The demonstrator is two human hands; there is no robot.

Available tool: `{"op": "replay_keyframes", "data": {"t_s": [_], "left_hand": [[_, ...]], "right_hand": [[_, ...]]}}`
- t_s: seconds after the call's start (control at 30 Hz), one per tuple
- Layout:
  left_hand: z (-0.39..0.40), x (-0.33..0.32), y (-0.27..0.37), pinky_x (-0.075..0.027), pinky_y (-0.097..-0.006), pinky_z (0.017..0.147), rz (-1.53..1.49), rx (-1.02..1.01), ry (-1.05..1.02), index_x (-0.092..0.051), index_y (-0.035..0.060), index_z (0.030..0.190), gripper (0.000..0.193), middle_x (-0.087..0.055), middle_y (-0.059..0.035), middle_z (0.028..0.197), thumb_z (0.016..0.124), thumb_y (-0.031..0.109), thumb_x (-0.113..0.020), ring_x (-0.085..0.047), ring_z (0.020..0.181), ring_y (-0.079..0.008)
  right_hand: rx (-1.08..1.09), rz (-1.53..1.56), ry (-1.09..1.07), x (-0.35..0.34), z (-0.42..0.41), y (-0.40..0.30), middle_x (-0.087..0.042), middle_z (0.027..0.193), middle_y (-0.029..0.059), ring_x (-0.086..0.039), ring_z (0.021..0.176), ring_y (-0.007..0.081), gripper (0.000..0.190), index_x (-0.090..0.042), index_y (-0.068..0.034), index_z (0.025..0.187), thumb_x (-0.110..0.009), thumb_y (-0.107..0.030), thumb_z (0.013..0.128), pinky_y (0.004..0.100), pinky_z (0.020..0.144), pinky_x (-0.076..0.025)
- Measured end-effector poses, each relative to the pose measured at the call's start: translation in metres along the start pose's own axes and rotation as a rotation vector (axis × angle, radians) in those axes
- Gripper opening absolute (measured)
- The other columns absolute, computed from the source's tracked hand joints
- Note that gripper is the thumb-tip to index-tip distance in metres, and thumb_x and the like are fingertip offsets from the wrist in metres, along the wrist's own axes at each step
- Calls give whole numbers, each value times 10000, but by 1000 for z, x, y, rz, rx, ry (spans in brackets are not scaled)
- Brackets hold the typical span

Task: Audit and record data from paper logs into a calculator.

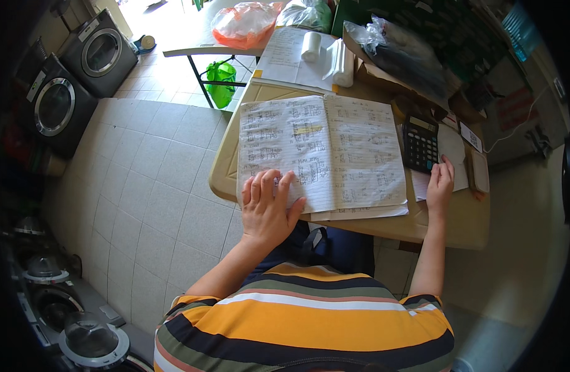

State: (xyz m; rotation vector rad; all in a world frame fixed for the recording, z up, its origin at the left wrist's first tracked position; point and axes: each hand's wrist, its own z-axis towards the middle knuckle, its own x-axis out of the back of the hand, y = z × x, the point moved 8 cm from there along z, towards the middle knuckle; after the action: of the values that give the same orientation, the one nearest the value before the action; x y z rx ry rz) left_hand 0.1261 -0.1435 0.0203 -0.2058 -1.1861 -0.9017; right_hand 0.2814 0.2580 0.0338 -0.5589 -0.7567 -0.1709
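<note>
An open spiral notebook (359, 153) with lined, handwritten pages lies on the tan plastic table (226, 172). My left hand (268, 204) rests on the lower part of its left page, fingers apart and palm down. Right of the notebook is a black desktop calculator (420, 144), its display towards the far side. My right hand (440, 183) is at the calculator's lower right corner, fingertips at or very near its edge. Loose white papers (452, 153) lie partly under the calculator. Whether the right fingers touch the keys is hard to tell.
Beyond the notebook lie a written sheet (285, 58), rolls of clear plastic (311, 46) and a cardboard box (382, 81) with bagged items. A phone-like object (479, 171) sits at the right edge. Front-loading machines (54, 107) line the left side; a green bag (221, 83) hangs under another table.
</note>
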Motion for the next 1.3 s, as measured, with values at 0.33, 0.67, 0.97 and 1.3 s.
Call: {"op": "replay_keyframes", "data": {"t_s": [0.33,0.67,0.97,1.3], "left_hand": [[-3,-1,-1,-259,-512,1106,46,8,-13,-510,137,1362,507,-463,-141,1357,938,401,-598,-411,1294,-348],[0,2,5,-260,-513,1114,60,-19,-4,-535,118,1347,500,-481,-147,1339,946,413,-585,-423,1292,-343],[0,-2,1,-249,-522,1107,-23,13,18,-503,113,1270,432,-469,-151,1331,941,382,-582,-406,1293,-344],[-38,-8,-10,-304,-445,946,-17,-140,285,-643,187,1011,206,-503,-53,1026,870,330,-688,-468,1032,-243]], "right_hand": [[-1,63,11,-2,2,-24,-563,1305,281,-586,1209,363,152,-716,-27,1015,-587,-103,990,403,949,-492],[137,-1,-49,-19,28,-37,-529,1374,275,-489,1286,454,123,-757,-59,967,-661,-126,930,484,1053,-423],[262,-81,-14,-13,4,-78,-587,1342,202,-489,1305,411,114,-738,-29,813,-698,-121,868,614,1063,-320],[-89,129,110,9,4,4,-606,1310,229,-661,1036,272,222,-708,46,859,-620,-127,966,326,763,-535]]}}
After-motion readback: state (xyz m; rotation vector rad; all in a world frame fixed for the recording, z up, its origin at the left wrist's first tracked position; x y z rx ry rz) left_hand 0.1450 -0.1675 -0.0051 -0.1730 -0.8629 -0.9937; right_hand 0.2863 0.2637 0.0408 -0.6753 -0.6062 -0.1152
